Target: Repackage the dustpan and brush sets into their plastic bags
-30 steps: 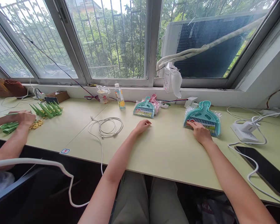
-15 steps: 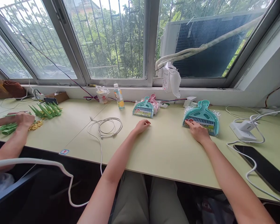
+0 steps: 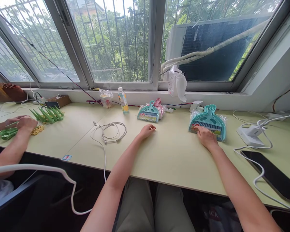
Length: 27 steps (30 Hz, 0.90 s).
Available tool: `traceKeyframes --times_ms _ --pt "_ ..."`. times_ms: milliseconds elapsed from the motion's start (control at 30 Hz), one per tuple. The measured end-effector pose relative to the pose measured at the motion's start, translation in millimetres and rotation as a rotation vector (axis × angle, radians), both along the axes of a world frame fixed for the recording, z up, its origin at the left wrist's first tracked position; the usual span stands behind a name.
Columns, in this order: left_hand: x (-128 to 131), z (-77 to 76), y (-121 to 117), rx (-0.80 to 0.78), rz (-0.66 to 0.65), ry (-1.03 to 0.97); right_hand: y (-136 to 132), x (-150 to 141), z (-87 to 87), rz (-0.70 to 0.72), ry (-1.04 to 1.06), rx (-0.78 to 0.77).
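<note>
My left hand [image 3: 147, 131] rests on its side on the table, fingers loosely curved and nothing held. Beyond it lie a small teal dustpan-and-brush set [image 3: 148, 111] and a pink dustpan-and-brush set [image 3: 159, 104], both in clear wrap. On the right, my right hand [image 3: 207, 138] lies against the front of a stack of teal dustpan-and-brush sets [image 3: 217, 124]. Its fingertips touch the printed label near the lower left edge and are slightly bent, not wrapped around the stack. Part of the label is hidden behind this hand.
A coiled white cable [image 3: 113, 132] lies left of my left arm. Behind it stand a drink bottle [image 3: 123, 101] and a wrapped cup [image 3: 106, 99]. At right are a power strip [image 3: 250, 138] and a phone [image 3: 272, 174]. Another person's hands [image 3: 26, 123] handle green pieces at far left.
My right hand's fingers have bent and drawn slightly right across the label of the teal stack. My left hand stays put. The other person's hands have shifted slightly.
</note>
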<state>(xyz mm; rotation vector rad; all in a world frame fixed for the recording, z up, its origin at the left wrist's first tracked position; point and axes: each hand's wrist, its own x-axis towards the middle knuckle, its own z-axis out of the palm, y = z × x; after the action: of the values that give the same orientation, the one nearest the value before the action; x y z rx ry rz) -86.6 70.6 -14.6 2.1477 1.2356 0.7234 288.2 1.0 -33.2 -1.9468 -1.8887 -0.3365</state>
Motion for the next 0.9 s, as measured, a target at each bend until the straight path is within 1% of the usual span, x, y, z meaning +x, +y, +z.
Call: traceKeyframes --times_ms 67,133,300,433,667,900 --pt "0.1 0.5 -0.1 0.000 -0.003 -0.008 -0.6 4.3 1.7 -0.037 0.030 0.025" --pt "0.5 0.7 0.0 -0.008 -0.003 -0.016 -2.9 9.1 4.3 -0.107 0.036 0.032" --pt "2.2 0.4 1.1 -0.037 -0.004 -0.046 -12.4 20.2 11.0 -0.332 -0.074 -0.012" --pt "2.8 0.4 1.6 -0.038 -0.006 -0.059 -18.4 27.1 15.4 -0.445 -0.109 -0.018" --pt "3.1 0.6 1.0 -0.025 -0.005 -0.053 -21.2 31.9 17.4 -0.550 -0.119 -0.034" --pt "3.5 0.7 1.2 -0.019 -0.001 -0.055 -18.7 25.4 13.5 -0.513 -0.159 -0.014"
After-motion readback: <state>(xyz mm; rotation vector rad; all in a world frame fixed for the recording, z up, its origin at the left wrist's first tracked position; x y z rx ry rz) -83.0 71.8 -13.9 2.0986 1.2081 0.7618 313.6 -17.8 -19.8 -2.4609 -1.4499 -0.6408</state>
